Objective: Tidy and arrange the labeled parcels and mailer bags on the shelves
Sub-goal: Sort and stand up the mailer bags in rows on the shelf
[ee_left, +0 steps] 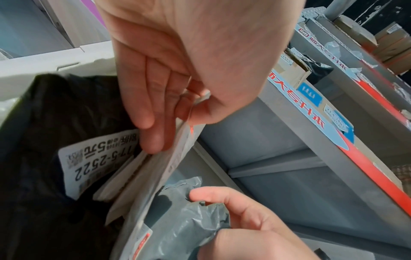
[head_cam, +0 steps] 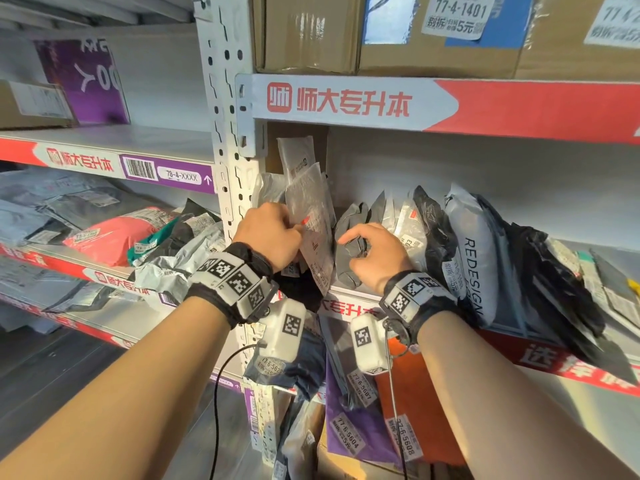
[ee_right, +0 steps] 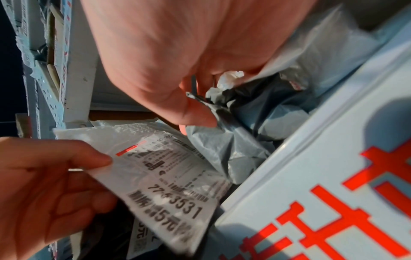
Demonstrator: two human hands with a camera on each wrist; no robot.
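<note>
White perforated steel shelving (head_cam: 225,140) filled the frame, its shelf edges faced with grey-and-red printed strips (head_cam: 381,105). At the centre of the head view, the left hand (head_cam: 273,233) pinched a flat white bubble mailer with a printed label (head_cam: 313,216) between thumb and fingers (ee_left: 153,133); the mailer stood upright on the middle shelf, just right of the post. A black plastic bag labelled 77-5-2522 (ee_left: 66,140) lay just behind it. Just to the right, the right hand (head_cam: 374,251) had its fingers (ee_right: 195,112) curled on the crumpled top of a grey plastic mailer bag (head_cam: 349,237) on the same shelf. Further right, a row of grey, white and black mailer bags (head_cam: 467,244) leaned together. Brown cardboard boxes (head_cam: 433,32) sat on the shelf above at the upper right. At the left, a salmon-pink soft parcel (head_cam: 114,237) lay among grey bags on the neighbouring bay.
</note>
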